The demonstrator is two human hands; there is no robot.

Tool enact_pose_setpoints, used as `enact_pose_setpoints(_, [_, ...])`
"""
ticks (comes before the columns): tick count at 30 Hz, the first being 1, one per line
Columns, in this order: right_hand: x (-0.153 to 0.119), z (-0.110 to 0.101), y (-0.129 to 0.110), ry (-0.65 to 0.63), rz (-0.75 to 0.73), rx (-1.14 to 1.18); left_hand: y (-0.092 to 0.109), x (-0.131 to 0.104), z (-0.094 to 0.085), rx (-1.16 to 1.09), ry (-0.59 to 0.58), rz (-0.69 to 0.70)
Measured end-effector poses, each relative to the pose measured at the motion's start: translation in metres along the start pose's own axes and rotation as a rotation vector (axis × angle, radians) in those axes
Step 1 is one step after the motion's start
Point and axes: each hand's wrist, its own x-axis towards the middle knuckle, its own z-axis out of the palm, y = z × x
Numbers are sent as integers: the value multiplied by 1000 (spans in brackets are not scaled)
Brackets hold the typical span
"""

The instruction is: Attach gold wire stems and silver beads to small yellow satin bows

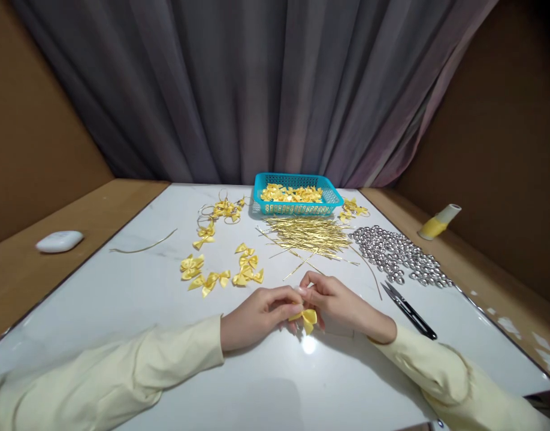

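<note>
I see the yellow satin bow (308,319) held just above the white tabletop (239,401), near its front middle. My left hand (266,310) pinches the bow's upper edge between thumb and forefinger. My right hand (331,299) comes in beside it, thumb and forefinger drawn close at the left fingertips; I cannot tell what they grip.

Beyond my hands, loose bows (211,281) lie to the left, gold twist ties (306,234) are heaped straight ahead, and silver beads (398,254) spread to the right, with black thread snips (410,311) nearer me. Behind the ties stands a turquoise basket (297,209) holding more bows.
</note>
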Motion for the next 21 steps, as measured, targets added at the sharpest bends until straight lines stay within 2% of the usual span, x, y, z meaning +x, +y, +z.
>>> enact_pose_setpoints(7, [-3, 0, -5, 1, -17, -50, 4, -1, -1, 168, 1, 48])
enact_pose_setpoints(21, [-1, 2, 7, -85, -42, 72, 5, -2, -2, 221, -13, 77])
